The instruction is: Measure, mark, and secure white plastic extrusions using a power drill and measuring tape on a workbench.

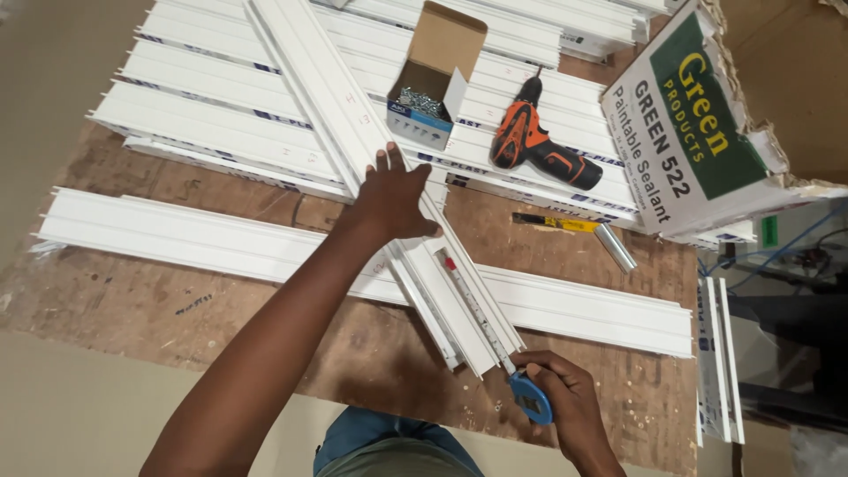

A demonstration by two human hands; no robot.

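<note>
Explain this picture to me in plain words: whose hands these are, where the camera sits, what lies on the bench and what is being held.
There is no machine here. One camera, worn on a person's head, looks down at their own two bare hands. The left hand presses flat on a long white plastic channel that lies slanted across other white strips on a worn wooden bench. The right hand grips a blue tape measure, its blade drawn out along that channel. Also on the bench: an orange cordless drill, an open box of screws, a yellow utility knife, a small metal tube and a large cardboard carton.
</note>
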